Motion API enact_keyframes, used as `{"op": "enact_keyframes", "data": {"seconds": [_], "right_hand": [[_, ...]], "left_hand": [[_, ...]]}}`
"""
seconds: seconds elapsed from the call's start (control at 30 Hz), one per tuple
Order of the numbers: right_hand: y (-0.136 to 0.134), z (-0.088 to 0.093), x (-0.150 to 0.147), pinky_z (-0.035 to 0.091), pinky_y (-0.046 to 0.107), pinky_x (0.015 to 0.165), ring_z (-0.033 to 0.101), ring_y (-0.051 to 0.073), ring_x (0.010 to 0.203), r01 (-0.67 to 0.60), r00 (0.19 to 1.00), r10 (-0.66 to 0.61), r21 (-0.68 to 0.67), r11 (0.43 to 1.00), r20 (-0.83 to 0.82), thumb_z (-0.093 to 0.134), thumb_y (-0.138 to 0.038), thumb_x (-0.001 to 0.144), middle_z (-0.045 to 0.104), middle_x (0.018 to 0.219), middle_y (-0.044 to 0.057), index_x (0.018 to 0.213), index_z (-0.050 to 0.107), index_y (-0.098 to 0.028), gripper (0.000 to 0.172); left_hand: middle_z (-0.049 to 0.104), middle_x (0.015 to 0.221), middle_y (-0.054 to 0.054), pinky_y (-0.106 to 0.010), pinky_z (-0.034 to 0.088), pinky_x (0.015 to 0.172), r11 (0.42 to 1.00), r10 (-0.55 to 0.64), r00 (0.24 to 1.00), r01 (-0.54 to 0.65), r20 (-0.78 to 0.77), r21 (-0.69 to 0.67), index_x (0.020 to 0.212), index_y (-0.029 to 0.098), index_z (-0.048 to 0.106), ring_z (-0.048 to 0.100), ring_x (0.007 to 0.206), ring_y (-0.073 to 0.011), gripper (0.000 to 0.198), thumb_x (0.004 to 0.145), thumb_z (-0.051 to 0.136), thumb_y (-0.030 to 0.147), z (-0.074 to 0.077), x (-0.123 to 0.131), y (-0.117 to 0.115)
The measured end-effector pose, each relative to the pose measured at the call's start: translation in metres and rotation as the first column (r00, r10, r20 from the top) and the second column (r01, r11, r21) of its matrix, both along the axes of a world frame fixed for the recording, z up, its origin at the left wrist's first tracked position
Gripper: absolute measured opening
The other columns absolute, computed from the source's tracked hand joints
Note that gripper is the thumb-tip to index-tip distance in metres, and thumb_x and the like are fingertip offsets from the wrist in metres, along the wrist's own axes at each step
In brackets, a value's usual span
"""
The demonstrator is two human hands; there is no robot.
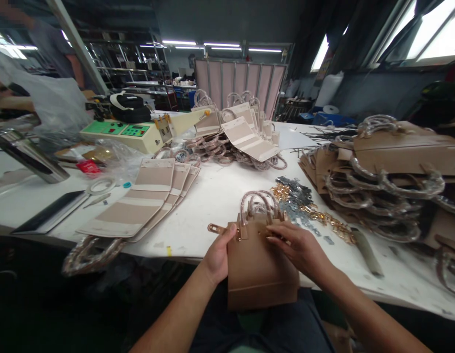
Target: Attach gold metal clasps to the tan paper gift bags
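Observation:
A small tan handbag [257,267] with wrapped handles [257,203] rests upright at the near edge of the white table [220,196], over my lap. My left hand [219,255] grips its left side near the top, fingers curled by a gold metal clasp [217,228] sticking out to the left. My right hand [299,247] lies on the bag's upper right front, fingers pressed against it just under the handles.
A heap of gold and silver metal fittings [311,208] lies just beyond the bag. Flat beige bag panels [142,201] lie to the left. Stacks of tan bags with wrapped handles [389,171] fill the right. A green-topped machine [135,132] stands at back left; another person is far left.

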State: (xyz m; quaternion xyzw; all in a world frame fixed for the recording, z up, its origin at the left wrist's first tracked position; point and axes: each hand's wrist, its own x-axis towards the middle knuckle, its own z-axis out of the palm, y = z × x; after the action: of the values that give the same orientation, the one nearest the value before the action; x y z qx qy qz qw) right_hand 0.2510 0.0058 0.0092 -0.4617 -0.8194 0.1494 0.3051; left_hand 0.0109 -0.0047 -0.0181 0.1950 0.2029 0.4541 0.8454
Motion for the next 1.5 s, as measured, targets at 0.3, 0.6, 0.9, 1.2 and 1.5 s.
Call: {"op": "enact_keyframes", "data": {"seconds": [0.3, 0.6, 0.9, 1.2, 1.5], "right_hand": [[0.014, 0.003, -0.016, 0.060, 0.037, 0.088, 0.071, 0.025, 0.104, -0.072, 0.982, 0.064, 0.035, 0.997, 0.176, 0.052, -0.023, 0.103, 0.071, 0.120, 0.010, 0.127, 0.069, -0.023, 0.029], [0.020, -0.001, -0.024, 0.059, 0.036, 0.080, 0.072, 0.026, 0.097, -0.123, 0.941, 0.085, 0.097, 0.988, 0.328, 0.052, -0.022, 0.104, 0.072, 0.110, 0.011, 0.126, 0.069, -0.018, 0.029], [0.025, 0.001, -0.021, 0.060, 0.040, 0.088, 0.072, 0.027, 0.105, -0.146, 0.952, 0.106, 0.123, 0.982, 0.287, 0.054, -0.022, 0.101, 0.073, 0.121, 0.012, 0.134, 0.063, -0.021, 0.034], [0.027, 0.005, -0.023, 0.059, 0.035, 0.083, 0.072, 0.023, 0.093, -0.142, 0.966, 0.143, -0.020, 0.990, 0.217, 0.058, -0.020, 0.097, 0.074, 0.109, 0.008, 0.111, 0.070, -0.023, 0.019], [0.029, -0.003, -0.024, 0.056, 0.035, 0.079, 0.071, 0.024, 0.092, -0.154, 0.928, 0.122, 0.064, 0.986, 0.352, 0.056, -0.021, 0.099, 0.073, 0.106, 0.009, 0.112, 0.071, -0.020, 0.020]], "left_hand": [[0.075, 0.123, -0.020, -0.053, 0.040, 0.116, 0.995, -0.090, 0.979, 0.096, 0.181, -0.023, 0.135, 0.008, 0.064, 0.065, 0.125, -0.0371, 0.061, 0.101, 0.049, 0.056, -0.022, -0.004, 0.008], [0.075, 0.124, -0.020, -0.049, 0.037, 0.118, 0.995, -0.092, 0.975, 0.099, 0.201, -0.025, 0.133, 0.007, 0.066, 0.063, 0.128, -0.0353, 0.058, 0.100, 0.052, 0.053, -0.030, -0.004, 0.006], [0.074, 0.124, -0.021, -0.049, 0.037, 0.118, 0.989, -0.107, 0.969, 0.128, 0.224, -0.079, 0.134, 0.006, 0.065, 0.064, 0.128, -0.0358, 0.062, 0.101, 0.048, 0.056, -0.032, -0.006, 0.008], [0.076, 0.120, -0.019, -0.048, 0.041, 0.115, 0.990, -0.087, 0.972, 0.109, 0.218, -0.091, 0.137, 0.010, 0.064, 0.067, 0.123, -0.0352, 0.061, 0.099, 0.053, 0.056, -0.034, -0.006, 0.009], [0.077, 0.118, -0.019, -0.049, 0.042, 0.114, 0.988, -0.073, 0.978, 0.097, 0.194, -0.117, 0.135, 0.009, 0.065, 0.068, 0.121, -0.0355, 0.062, 0.100, 0.049, 0.058, -0.031, -0.006, 0.011]]}}
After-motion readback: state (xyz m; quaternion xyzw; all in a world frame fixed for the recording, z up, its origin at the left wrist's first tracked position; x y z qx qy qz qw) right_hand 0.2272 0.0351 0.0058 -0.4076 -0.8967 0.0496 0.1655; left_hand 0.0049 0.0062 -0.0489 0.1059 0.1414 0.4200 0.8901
